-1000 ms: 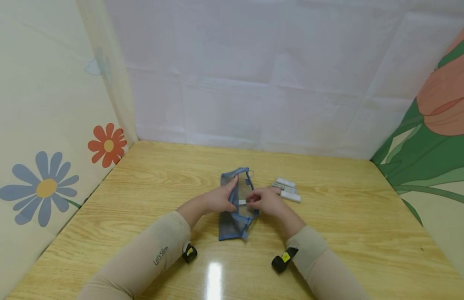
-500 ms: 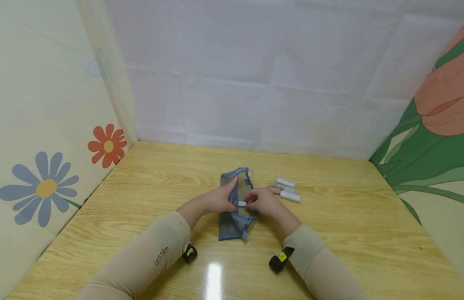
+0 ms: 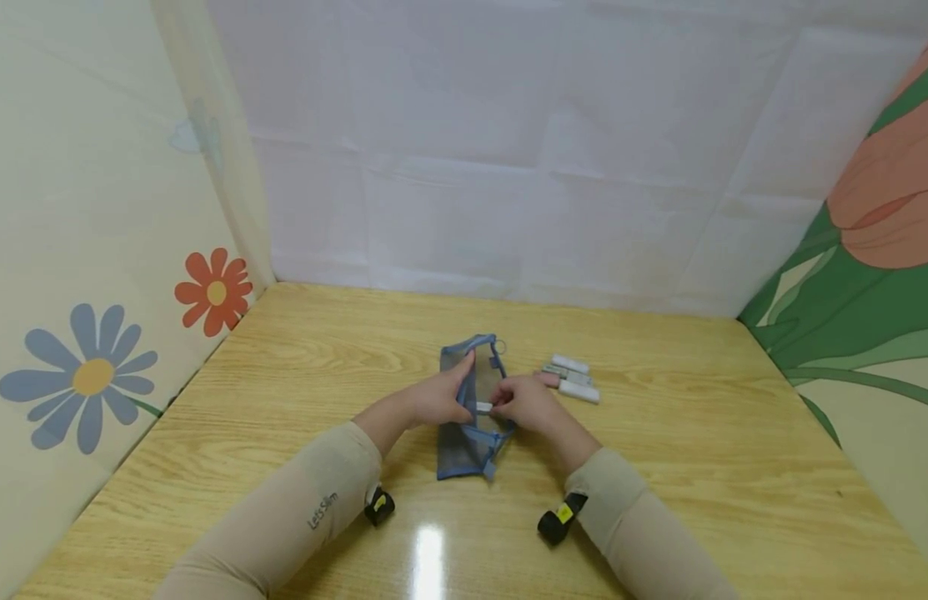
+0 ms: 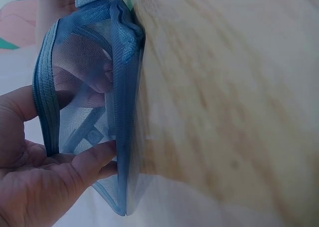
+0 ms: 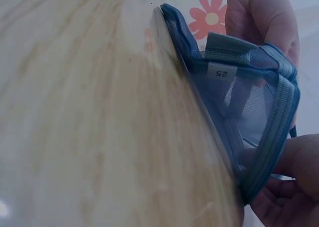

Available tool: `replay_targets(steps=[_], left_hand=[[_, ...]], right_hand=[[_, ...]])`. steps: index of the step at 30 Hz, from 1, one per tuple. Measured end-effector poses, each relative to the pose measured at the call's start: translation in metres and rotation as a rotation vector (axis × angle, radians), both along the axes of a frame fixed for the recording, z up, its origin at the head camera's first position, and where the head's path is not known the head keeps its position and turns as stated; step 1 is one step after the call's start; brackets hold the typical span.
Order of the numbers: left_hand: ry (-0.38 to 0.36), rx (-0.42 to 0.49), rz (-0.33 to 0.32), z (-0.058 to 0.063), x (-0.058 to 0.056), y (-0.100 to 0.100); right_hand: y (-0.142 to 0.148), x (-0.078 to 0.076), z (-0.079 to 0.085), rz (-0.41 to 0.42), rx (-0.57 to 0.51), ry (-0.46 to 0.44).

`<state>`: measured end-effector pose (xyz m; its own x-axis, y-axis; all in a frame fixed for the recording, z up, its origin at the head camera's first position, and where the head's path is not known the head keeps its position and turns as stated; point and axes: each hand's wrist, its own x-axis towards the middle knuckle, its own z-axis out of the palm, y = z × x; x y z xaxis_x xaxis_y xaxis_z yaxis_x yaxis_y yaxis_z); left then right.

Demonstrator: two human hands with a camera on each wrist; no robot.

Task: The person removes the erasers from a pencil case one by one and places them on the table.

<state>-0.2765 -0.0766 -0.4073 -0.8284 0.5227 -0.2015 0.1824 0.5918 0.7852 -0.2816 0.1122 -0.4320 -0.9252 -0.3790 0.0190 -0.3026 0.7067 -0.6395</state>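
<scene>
A blue mesh zip pouch lies on the table with its zipped mouth spread wide toward the right. My left hand grips the pouch's upper side, thumb and fingers spread along the mouth's edge; the left wrist view shows this left hand with fingers against the mesh. Through the opening reaches my right hand, whose fingertips pinch a small white stick-like piece within the mouth. Mesh partly veils the right fingers in the left wrist view. In the right wrist view the pouch bears a tag reading 25.
Just right of the right hand, several small flat pieces lie close together: white ones, a grey one and a pinkish one. The wood-grain table meets a white cloth backdrop behind and floral side panels.
My right hand has shifted slightly left, deeper into the pouch mouth with the white piece. The left hand and the pouch stay practically still.
</scene>
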Motion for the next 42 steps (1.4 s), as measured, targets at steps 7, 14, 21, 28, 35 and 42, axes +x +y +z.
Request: replay_targets(steps=[7, 14, 21, 28, 35, 42], left_hand=[[0.031, 0.007, 0.006, 0.0, 0.0, 0.0], [0.039, -0.01, 0.015, 0.002, 0.001, 0.001], [0.02, -0.033, 0.017, 0.002, 0.001, 0.002], [0.025, -0.03, 0.011, 0.0, -0.002, 0.002], [-0.005, -0.023, 0.0, 0.0, -0.002, 0.001], [-0.029, -0.018, 0.001, 0.0, -0.002, 0.001]], right_hand=[[0.008, 0.002, 0.004, -0.01, 0.003, 0.024], [0.022, 0.001, 0.012, -0.096, -0.005, -0.009], [0.045, -0.007, 0.02, -0.16, -0.085, -0.033], [0.068, -0.012, 0.027, -0.245, -0.106, -0.04], [0.083, -0.014, 0.024, -0.272, -0.066, -0.003], [0.085, -0.011, 0.015, -0.27, -0.037, -0.002]])
